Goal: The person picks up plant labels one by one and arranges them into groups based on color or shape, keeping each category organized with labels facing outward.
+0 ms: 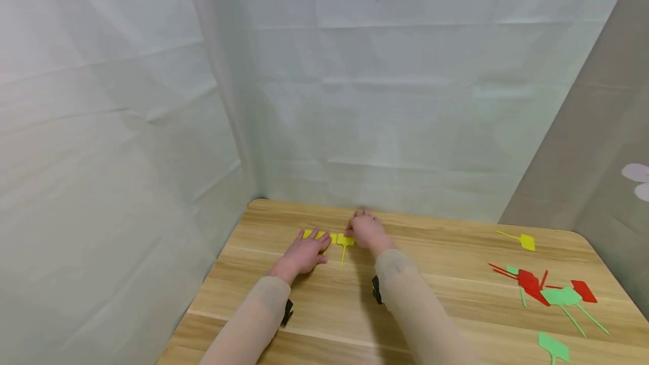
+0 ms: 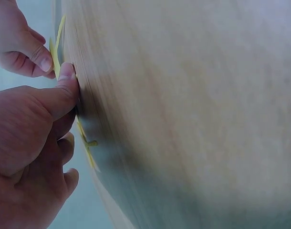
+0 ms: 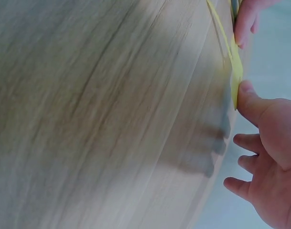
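Note:
In the head view my left hand (image 1: 303, 254) lies spread on the far left of the table, its fingers over a row of yellow tags (image 1: 307, 234) that they partly hide. Just right of them is another yellow tag (image 1: 346, 240), square with a thin stem pointing toward me. My right hand (image 1: 367, 231) pinches that tag's right edge; the thumb shows at the edge in the right wrist view, where the tag (image 3: 236, 67) looks slightly tilted. In the left wrist view, the left thumb rests close beside the tag.
On the right of the wooden table (image 1: 324, 320) lie a yellow tag (image 1: 527, 242), overlapping red tags (image 1: 529, 283) and several green tags (image 1: 554, 347). A pale cloth (image 1: 395, 117) hangs along the back edge, with another at the left.

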{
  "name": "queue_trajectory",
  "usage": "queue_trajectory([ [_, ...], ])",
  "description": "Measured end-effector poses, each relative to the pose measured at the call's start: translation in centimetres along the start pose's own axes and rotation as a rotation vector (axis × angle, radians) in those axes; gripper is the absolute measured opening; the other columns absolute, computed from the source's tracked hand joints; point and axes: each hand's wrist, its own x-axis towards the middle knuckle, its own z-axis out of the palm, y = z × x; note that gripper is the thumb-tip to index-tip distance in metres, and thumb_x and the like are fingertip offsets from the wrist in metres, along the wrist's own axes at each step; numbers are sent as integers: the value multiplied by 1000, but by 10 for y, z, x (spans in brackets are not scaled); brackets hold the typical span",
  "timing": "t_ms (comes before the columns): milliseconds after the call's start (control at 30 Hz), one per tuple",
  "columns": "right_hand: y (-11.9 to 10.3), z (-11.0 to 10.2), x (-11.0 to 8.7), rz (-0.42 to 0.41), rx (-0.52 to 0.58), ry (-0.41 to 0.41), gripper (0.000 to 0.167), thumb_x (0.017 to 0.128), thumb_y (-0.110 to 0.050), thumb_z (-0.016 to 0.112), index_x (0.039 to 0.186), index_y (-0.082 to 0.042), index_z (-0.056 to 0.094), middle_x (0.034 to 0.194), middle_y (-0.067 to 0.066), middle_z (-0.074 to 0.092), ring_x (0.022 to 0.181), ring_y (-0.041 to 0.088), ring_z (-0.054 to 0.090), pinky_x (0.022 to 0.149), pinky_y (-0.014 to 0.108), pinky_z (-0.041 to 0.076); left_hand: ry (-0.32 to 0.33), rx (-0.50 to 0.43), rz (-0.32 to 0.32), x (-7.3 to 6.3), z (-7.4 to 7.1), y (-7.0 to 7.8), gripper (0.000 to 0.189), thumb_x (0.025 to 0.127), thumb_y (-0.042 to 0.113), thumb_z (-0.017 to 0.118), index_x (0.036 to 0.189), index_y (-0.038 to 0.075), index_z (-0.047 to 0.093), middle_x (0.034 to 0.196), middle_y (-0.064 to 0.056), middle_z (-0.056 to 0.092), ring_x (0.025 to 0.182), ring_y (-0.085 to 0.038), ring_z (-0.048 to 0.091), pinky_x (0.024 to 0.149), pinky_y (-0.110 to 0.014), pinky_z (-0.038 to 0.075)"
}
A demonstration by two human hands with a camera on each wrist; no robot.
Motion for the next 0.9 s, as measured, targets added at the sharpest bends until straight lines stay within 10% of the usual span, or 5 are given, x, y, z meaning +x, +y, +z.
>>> queue_trajectory([
  [900, -7, 5, 1, 45, -70, -7, 21, 106, -34, 69, 109, -18, 83, 130, 9, 69, 151, 42, 40, 118, 68, 36, 13, -21, 10, -1, 1, -1, 62, 105, 32, 67, 161, 10, 50, 168, -4, 43, 161, -33, 27, 128, -63, 17],
])
